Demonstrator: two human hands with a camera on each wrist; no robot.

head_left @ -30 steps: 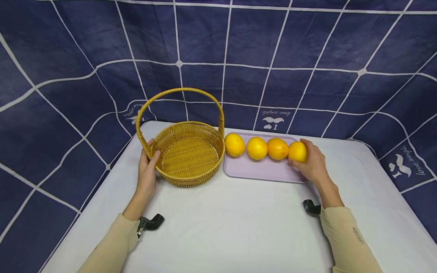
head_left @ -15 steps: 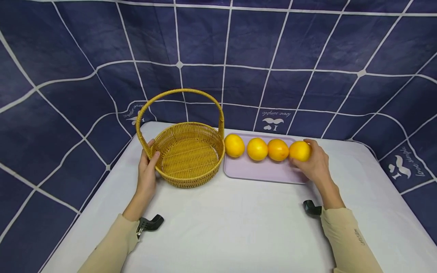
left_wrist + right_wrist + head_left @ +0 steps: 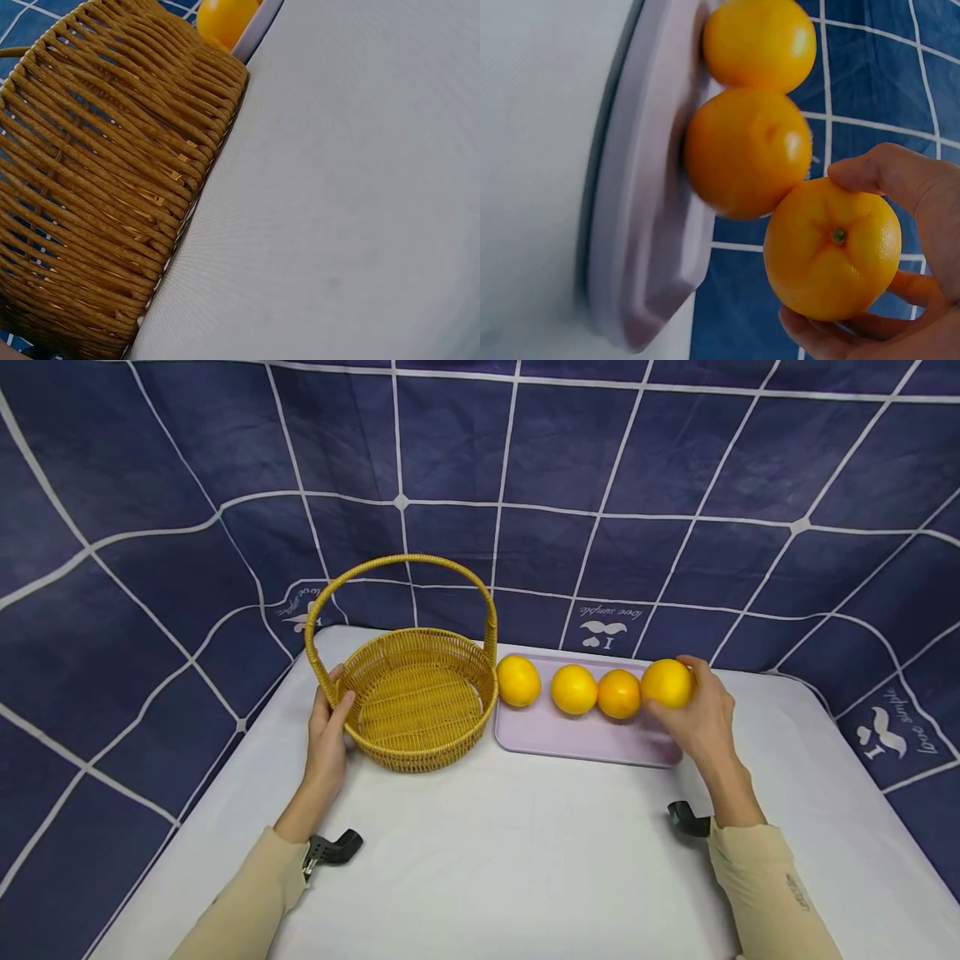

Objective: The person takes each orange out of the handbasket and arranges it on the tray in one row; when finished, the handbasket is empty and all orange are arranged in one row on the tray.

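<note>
A golden woven basket with a tall arched handle stands at the left of the table, nothing inside it. My left hand grips its left side by the foot of the handle, thumb over the rim. In the right wrist view, my right hand holds an orange between thumb and fingers, its stem end facing the camera. That orange is raised above the right end of a pale purple tray. Along the tray lie three more oranges: one by the basket, one mid-tray, one farther right.
White cloth covers the table. A dark blue curtain with white grid lines hangs behind and at both sides. Black wrist mounts show at both sleeves. The tray's left end nearly meets the basket.
My right hand has lifted its orange off the tray, moving it up and slightly right. The left hand keeps its hold on the basket, and the head view has shifted slightly.
</note>
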